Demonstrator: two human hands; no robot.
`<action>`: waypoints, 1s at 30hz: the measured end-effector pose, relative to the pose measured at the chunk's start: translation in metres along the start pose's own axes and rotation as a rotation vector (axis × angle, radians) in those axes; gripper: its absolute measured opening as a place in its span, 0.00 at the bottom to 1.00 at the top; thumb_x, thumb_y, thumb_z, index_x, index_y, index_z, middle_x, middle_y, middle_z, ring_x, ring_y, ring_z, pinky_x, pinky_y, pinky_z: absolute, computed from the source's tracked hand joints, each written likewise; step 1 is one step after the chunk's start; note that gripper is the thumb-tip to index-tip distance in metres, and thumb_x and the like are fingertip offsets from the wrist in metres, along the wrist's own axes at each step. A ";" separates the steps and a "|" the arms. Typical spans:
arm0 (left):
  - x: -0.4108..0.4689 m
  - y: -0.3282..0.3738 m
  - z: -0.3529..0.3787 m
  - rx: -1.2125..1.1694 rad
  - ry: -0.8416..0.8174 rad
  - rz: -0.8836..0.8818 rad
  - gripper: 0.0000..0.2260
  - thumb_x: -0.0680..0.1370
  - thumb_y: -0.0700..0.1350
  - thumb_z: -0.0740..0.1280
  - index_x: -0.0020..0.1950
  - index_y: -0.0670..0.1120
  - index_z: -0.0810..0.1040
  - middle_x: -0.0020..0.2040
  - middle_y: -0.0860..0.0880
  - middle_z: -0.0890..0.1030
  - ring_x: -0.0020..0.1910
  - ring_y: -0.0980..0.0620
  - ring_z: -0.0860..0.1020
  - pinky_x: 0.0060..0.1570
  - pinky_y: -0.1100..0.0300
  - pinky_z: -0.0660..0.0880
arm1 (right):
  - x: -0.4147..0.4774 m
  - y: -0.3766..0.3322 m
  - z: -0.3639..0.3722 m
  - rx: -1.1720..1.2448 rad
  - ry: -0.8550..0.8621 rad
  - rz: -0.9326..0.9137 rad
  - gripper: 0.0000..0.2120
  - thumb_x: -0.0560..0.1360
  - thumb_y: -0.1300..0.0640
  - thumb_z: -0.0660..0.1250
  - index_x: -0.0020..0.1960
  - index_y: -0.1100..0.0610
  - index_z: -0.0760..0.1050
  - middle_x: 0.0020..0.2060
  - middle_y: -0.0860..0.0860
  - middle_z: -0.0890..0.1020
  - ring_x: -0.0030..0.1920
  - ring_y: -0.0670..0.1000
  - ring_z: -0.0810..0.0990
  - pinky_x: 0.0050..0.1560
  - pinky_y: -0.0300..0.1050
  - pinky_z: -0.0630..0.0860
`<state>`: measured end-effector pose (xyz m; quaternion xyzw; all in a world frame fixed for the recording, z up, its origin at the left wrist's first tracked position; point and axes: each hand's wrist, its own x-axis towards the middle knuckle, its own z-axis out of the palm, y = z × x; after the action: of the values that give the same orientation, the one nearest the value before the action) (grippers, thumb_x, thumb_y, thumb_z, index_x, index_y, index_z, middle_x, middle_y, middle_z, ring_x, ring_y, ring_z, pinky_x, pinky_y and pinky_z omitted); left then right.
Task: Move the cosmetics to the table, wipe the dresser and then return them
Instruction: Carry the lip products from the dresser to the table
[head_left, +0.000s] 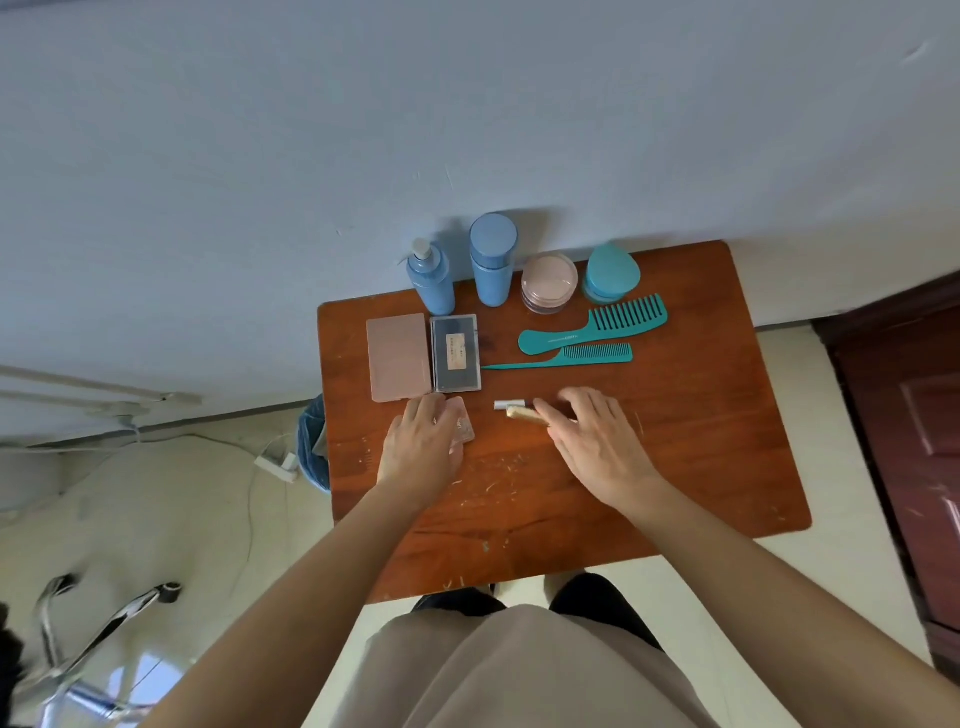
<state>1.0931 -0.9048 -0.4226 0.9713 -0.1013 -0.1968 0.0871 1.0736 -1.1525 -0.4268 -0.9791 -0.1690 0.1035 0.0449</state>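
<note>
Red-brown wooden desk (675, 415), scratched along its near half, standing against a pale blue wall; the cosmetics lie on it in three rows.

Far row, left to right: pump bottle (431, 283), blue bottle (492, 260), pink jar (549, 283), teal jar (610, 275).

Middle row: pink palette (397, 357) touching a dark case (455, 353) on the left; wide comb (597, 327) and tail comb (566, 357) on the right.

Near row: clear compact (464, 428) at left of centre; white tube (504, 404) and gold tube (524, 414) side by side at centre.

Step in hand, as I judge it: handling the near row, one hand to each piece. I cannot tell whether they are being set down or lifted.

Method I would advise:
- Take the compact by its edges, since it looks smooth and thin.
- Pinch the gold tube at mid-length; it will roll, and the white tube lies just beside it.
- Move straight up or down, staying clear of the tail comb beyond.

Left hand (421, 452): fingers (423, 413) laid almost straight over the compact's left part, resting on it with no curl round it that I can see.

Right hand (597, 441): fingers (582, 405) spread and relaxed, thumb side touching the gold tube's right end, which runs under the hand. No closed pinch shows.
</note>
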 end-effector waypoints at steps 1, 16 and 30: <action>-0.001 0.000 0.000 -0.003 0.000 -0.004 0.24 0.76 0.53 0.70 0.70 0.54 0.66 0.72 0.49 0.67 0.71 0.48 0.66 0.66 0.50 0.70 | -0.002 0.001 0.000 -0.005 -0.015 -0.016 0.28 0.73 0.59 0.74 0.71 0.51 0.72 0.55 0.56 0.76 0.57 0.55 0.76 0.56 0.52 0.77; 0.000 0.001 -0.007 -0.034 0.003 -0.008 0.20 0.77 0.53 0.69 0.68 0.53 0.71 0.71 0.49 0.67 0.69 0.48 0.67 0.61 0.51 0.74 | 0.043 0.002 -0.019 0.043 -0.073 0.096 0.25 0.78 0.53 0.67 0.74 0.49 0.67 0.56 0.52 0.73 0.56 0.51 0.73 0.52 0.45 0.74; 0.005 0.039 -0.197 -0.004 0.612 0.233 0.27 0.80 0.61 0.53 0.74 0.49 0.68 0.79 0.43 0.58 0.78 0.41 0.56 0.73 0.39 0.55 | 0.017 0.049 -0.180 0.072 0.487 0.416 0.27 0.82 0.40 0.48 0.76 0.50 0.62 0.76 0.57 0.64 0.76 0.58 0.60 0.72 0.56 0.64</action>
<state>1.1701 -0.9182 -0.2371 0.9671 -0.1805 0.1155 0.1374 1.1443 -1.2026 -0.2605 -0.9864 0.0543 -0.1211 0.0968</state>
